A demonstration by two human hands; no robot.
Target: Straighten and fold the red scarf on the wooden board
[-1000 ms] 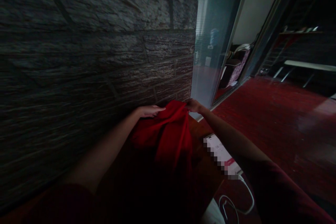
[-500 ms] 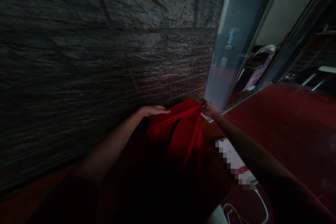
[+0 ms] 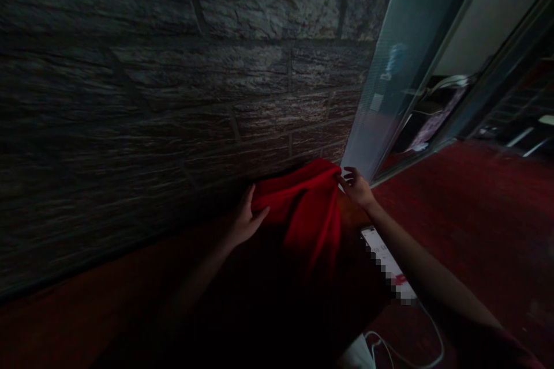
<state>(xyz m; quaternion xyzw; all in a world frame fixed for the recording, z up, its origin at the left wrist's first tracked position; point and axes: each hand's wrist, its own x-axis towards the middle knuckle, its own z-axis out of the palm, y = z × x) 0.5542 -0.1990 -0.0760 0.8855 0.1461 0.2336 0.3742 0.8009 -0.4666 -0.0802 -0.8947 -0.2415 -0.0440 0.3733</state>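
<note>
A red cloth (image 3: 309, 207) lies in loose folds in front of the stone wall, its lower part fading into dark shadow. My left hand (image 3: 246, 223) is at the cloth's left end, thumb and fingers apart, with the cloth's edge between or just beyond them. At the right corner of the cloth is my right hand (image 3: 358, 187). Its fingers are spread, and the thumb side touches or nearly touches the fabric. What lies under the cloth is too dark to make out.
A lit phone (image 3: 385, 259) lies right of the cloth, partly blurred out, with a white cable (image 3: 439, 334) below it. The rough stone wall (image 3: 259, 75) rises close behind. A glass panel (image 3: 381, 92) stands at the right, beside the red floor (image 3: 489, 207).
My left hand has turned from lying flat along the cloth's top to spread at its left end. My right hand's fingers have loosened at the corner. The view has shifted slightly.
</note>
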